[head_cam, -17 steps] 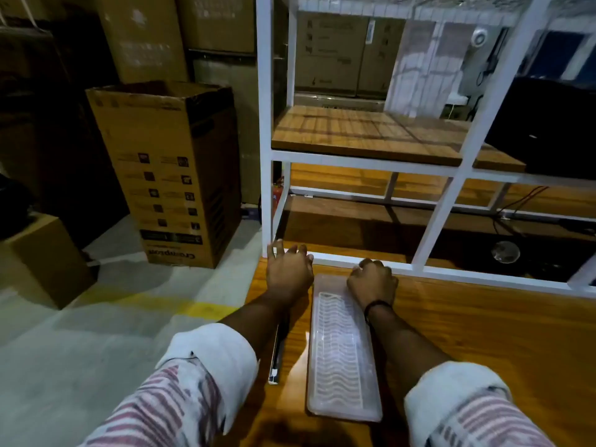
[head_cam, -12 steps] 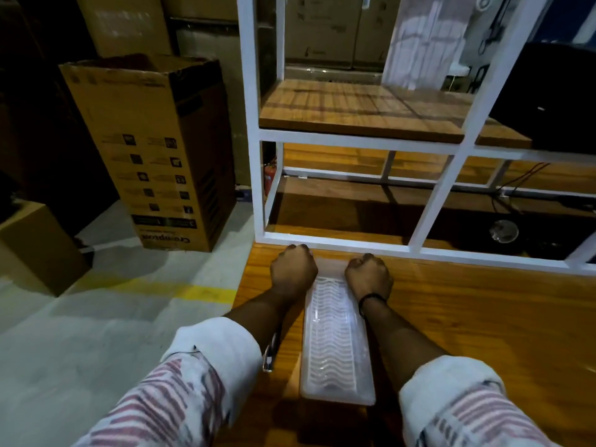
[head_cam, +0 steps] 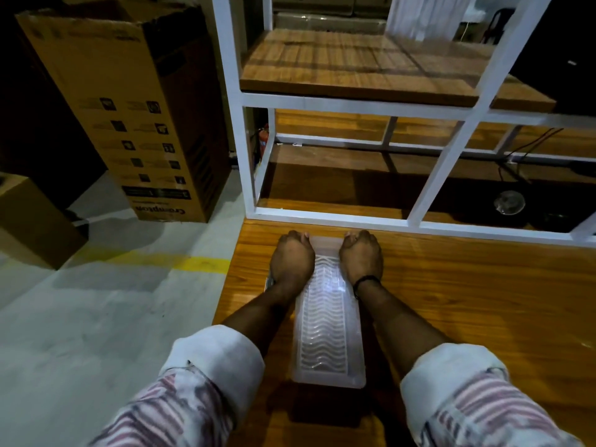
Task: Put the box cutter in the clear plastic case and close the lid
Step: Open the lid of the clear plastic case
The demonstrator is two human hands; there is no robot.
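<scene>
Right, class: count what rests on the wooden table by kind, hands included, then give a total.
Hands: 2 (left, right)
Clear plastic case: 1
Box cutter, mostly hidden under the left wrist: 1
Total: 4

Left hand (head_cam: 292, 258) off the table (head_cam: 483, 301), now fisted on the case (head_cam: 329, 330) far end; box cutter (head_cam: 268, 283) almost hidden

Both hands, left (head_cam: 293, 257) and right (head_cam: 362, 255), curled over clear plastic case's (head_cam: 327, 333) far end on wooden table (head_cam: 467, 301).
</scene>
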